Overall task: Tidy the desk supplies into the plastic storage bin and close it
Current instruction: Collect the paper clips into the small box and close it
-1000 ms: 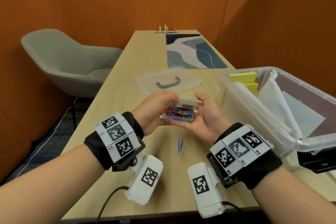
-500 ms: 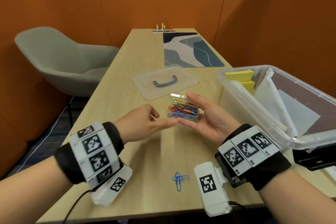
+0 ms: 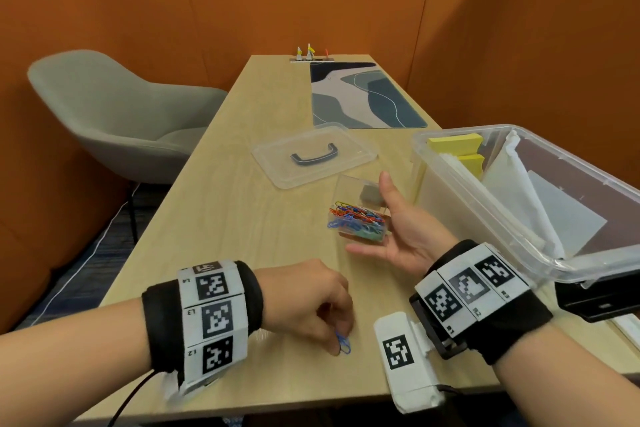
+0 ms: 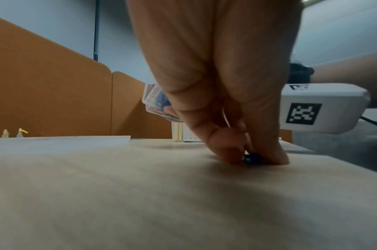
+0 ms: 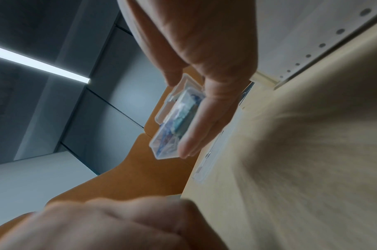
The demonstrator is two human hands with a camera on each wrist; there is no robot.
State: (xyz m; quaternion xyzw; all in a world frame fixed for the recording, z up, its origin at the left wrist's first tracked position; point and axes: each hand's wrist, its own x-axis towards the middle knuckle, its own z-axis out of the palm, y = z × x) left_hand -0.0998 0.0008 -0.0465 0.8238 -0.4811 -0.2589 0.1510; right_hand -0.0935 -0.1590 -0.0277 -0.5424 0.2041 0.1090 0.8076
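Observation:
My right hand (image 3: 388, 218) holds a small clear box of coloured paper clips (image 3: 358, 220) above the desk, its lid tipped up; the fingers lie under the box (image 5: 174, 121) and the thumb rests at its side. My left hand (image 3: 337, 340) is down at the desk's near edge, its fingertips (image 4: 232, 152) pinching a loose blue paper clip (image 3: 343, 343) that lies on the wood. At the right stands the clear plastic storage bin (image 3: 460, 184), holding yellow sticky notes (image 3: 457, 144) and white papers. The bin's lid (image 3: 313, 154), with a dark handle, lies flat on the desk.
A patterned desk mat (image 3: 363, 94) lies at the far end, with small bottles (image 3: 304, 52) behind it. A grey chair (image 3: 110, 114) stands left of the desk. A black object (image 3: 599, 298) sits beside the bin's near corner. Orange partitions enclose the desk.
My left hand let go of the clip box, pulled back toward the near edge and came down on the loose blue clip. The right hand kept the box, whose lid now stands open.

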